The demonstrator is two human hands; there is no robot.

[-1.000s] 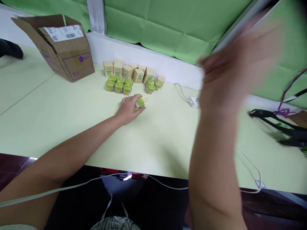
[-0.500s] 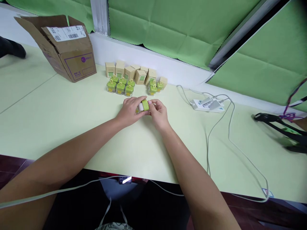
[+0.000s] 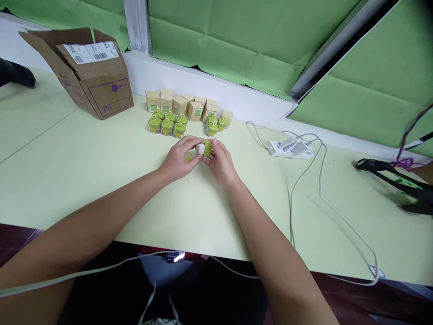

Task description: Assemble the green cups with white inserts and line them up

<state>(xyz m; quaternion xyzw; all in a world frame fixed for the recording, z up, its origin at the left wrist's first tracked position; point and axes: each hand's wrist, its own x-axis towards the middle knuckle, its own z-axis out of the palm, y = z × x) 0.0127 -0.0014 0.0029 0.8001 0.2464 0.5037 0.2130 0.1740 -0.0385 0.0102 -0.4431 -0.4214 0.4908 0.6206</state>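
Over the table my left hand and my right hand meet around a small green lid with a rounded white inner piece. The left fingers pinch the white end, while the right thumb and fingers grip the green side. A clear container with some yellow shows partly under the left palm; the hand hides the rest. Just beyond my hands stand several clear jars with green looped lids, and a smaller cluster of the same jars is to their right.
Several small brown paper boxes line up behind the jars. A large open cardboard box stands back left. To the right are a power strip with plugs and trailing white cables, and a black stand-like object.
The green lid has turned between my fingers and now looks rounder. More of the clear container under my left hand shows. The whole view has shifted slightly.
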